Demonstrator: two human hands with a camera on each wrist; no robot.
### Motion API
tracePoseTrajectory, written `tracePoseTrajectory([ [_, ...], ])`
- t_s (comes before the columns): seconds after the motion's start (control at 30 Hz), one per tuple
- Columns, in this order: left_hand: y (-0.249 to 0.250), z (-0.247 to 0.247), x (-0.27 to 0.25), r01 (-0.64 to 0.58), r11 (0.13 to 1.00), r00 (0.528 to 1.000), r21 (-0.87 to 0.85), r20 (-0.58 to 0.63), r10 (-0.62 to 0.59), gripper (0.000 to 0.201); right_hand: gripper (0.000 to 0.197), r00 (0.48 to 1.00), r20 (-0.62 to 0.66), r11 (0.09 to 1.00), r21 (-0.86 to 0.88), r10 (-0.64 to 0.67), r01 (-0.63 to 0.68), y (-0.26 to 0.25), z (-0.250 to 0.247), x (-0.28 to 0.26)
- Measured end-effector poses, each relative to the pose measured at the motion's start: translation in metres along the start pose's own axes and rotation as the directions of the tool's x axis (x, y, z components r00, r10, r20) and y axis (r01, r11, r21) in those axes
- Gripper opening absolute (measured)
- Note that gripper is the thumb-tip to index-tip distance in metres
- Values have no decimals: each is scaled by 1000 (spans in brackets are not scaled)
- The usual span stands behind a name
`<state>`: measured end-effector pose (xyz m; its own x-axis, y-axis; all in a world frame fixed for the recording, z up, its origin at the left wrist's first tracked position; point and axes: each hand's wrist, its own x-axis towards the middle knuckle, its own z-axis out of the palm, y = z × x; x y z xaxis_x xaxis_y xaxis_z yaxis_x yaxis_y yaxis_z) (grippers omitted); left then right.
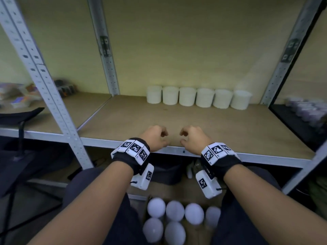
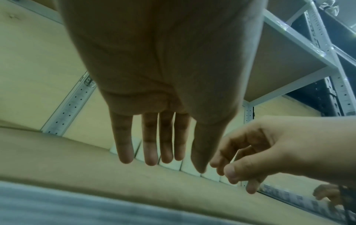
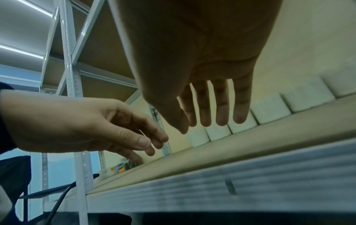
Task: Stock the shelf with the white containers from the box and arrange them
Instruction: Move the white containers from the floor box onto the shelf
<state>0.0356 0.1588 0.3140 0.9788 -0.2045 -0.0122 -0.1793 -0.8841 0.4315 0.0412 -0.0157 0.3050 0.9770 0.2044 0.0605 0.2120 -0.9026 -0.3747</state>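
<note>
Several white containers stand in a straight row at the back right of the wooden shelf board; the right wrist view shows the same row. More white containers, seen by their round lids, sit in a cardboard box on the floor between my legs. My left hand and right hand hover side by side over the shelf's front edge. Both hold nothing. The wrist views show the left fingers and right fingers hanging straight and relaxed, well short of the row.
Grey perforated uprights frame the bay. The left bay holds assorted packets, the right bay purple-topped jars. A black stand sits at the left. The shelf's metal front rail runs under my wrists.
</note>
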Motion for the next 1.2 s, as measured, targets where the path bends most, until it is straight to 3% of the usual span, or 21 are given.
tracePoseTrajectory([
  [0.23, -14, 64, -29, 65, 995, 989, -81, 137, -53, 30, 14, 986, 153, 997, 13, 68, -71, 19, 50, -38],
  [0.4, -41, 121, -42, 160, 986, 946, -56, 292, -137, 32, 15, 931, 349, 994, -17, 108, -108, 29, 104, -48],
  [0.6, -82, 192, -39, 323, 946, 847, 2, 446, -290, 22, 19, 834, 516, 980, -56, 194, -193, 43, 172, -56],
  [0.73, -91, 226, -43, 353, 935, 774, 48, 546, -320, 33, 32, 762, 593, 963, -98, 260, -253, 64, 222, -55],
  [0.8, -99, 249, -43, 354, 930, 715, 102, 612, -339, 36, 38, 728, 638, 963, -82, 249, -257, 74, 242, -57],
  [0.9, -131, 302, -38, 385, 899, 652, 208, 629, -425, 59, 43, 663, 713, 966, -84, 229, -244, 72, 254, -61],
  [0.97, -136, 313, -41, 378, 898, 600, 227, 679, -424, 55, 51, 608, 761, 968, -107, 225, -225, 76, 269, -62],
  [1.03, -134, 313, -48, 389, 896, 602, 213, 678, -422, 51, 58, 567, 792, 967, -115, 227, -227, 78, 283, -63],
  [1.1, -138, 320, -54, 390, 893, 614, 224, 660, -434, 65, 64, 548, 804, 966, -124, 231, -226, 82, 298, -66],
  [1.2, -152, 343, -61, 406, 885, 569, 226, 695, -439, 80, 79, 529, 807, 964, -209, 265, -164, 85, 316, -75],
])
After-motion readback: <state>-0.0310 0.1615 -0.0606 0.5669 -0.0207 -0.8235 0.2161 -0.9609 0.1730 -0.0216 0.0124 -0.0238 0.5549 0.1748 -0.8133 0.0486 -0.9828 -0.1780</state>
